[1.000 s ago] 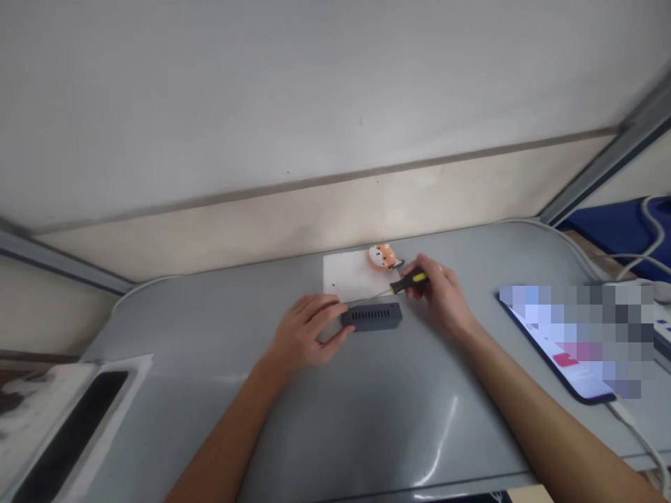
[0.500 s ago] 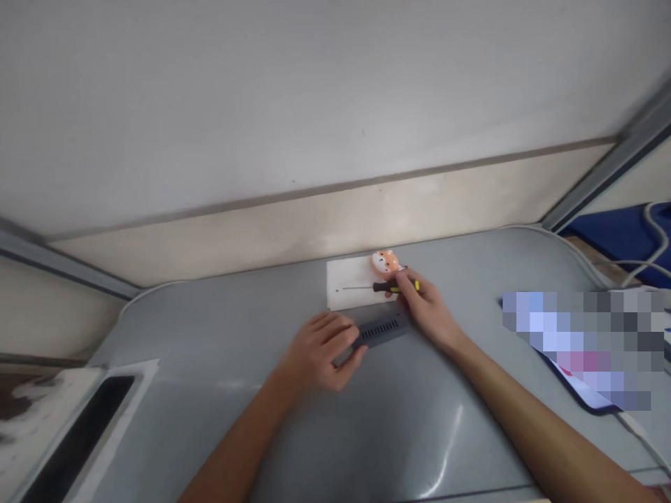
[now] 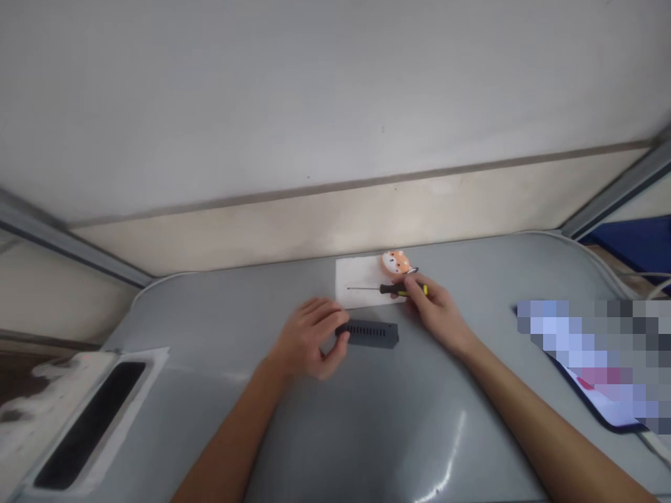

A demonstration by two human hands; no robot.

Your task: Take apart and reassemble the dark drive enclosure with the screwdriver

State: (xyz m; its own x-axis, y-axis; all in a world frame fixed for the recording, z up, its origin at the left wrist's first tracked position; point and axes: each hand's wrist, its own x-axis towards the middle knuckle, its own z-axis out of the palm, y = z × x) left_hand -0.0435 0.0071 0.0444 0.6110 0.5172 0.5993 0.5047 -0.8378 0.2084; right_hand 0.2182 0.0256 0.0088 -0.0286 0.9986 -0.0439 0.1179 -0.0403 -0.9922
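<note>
My left hand (image 3: 314, 339) grips the left end of a dark slotted case (image 3: 372, 334), thumb below and fingers above, over the grey table. My right hand (image 3: 430, 307) holds a black and yellow screwdriver (image 3: 393, 288) by its handle. The shaft points left over a white paper (image 3: 356, 269), and its tip is near the paper's left part. An orange and white animal-faced round object (image 3: 395, 263) lies at the paper's upper right, just beyond my right fingers. The case is nearer to me than the paper.
A phone with a lit, partly blurred screen (image 3: 602, 398) lies at the right, a cable beside it. At the left is a black oblong panel (image 3: 91, 426) with a white surround. A pale wall (image 3: 314, 234) borders the grey table (image 3: 335, 447) at the back.
The dark case in my left hand has turned, and its right end now points slightly downward. The screwdriver tip now touches or hovers where a small dark speck showed on the paper. The view has shifted slightly.
</note>
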